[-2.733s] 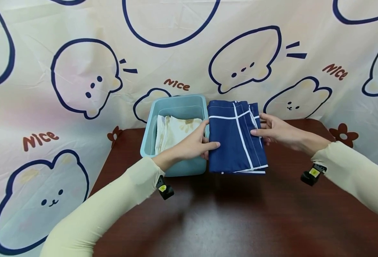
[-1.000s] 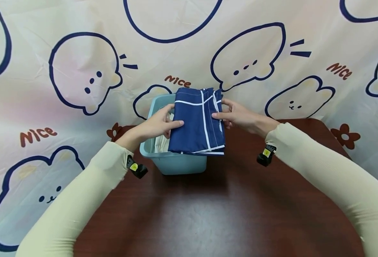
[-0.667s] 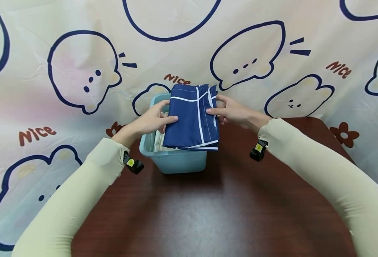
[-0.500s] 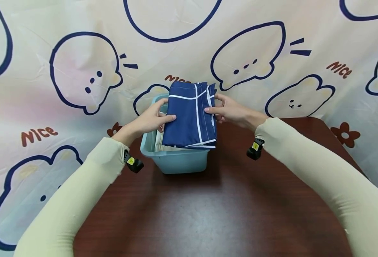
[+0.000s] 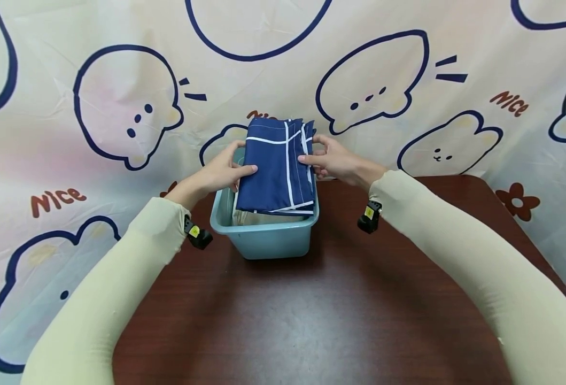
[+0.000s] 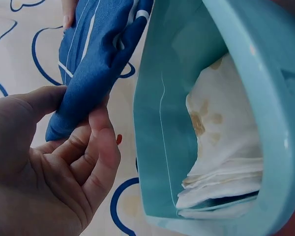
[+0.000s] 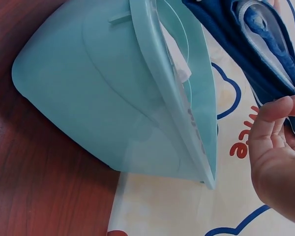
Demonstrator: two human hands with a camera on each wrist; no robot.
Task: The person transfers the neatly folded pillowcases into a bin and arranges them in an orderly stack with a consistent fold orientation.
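Observation:
A folded navy-blue cloth with white stripes (image 5: pixel 270 171) is held above a light-blue plastic bin (image 5: pixel 275 243). My left hand (image 5: pixel 220 168) pinches the cloth's left edge, thumb on top and fingers beneath; the left wrist view shows this grip on the fold (image 6: pixel 83 105). On the opposite edge, my right hand (image 5: pixel 335 159) pinches the cloth in the same way. Inside the bin lies a folded off-white cloth with tan marks (image 6: pixel 226 128). From the head view, the blue cloth hides most of it. In the right wrist view the blue cloth (image 7: pixel 250 44) is apart from the bin's rim.
The bin stands on a dark reddish-brown table (image 5: pixel 311 315), near its back edge. Behind hangs a pale curtain (image 5: pixel 283 85) printed with cartoon outlines. Each wrist wears a small black camera (image 5: pixel 369 216).
Both hands have carried the blue cloth from the bin's right side leftward until it hangs over the bin. In the last half second it has moved slightly left and farther back.

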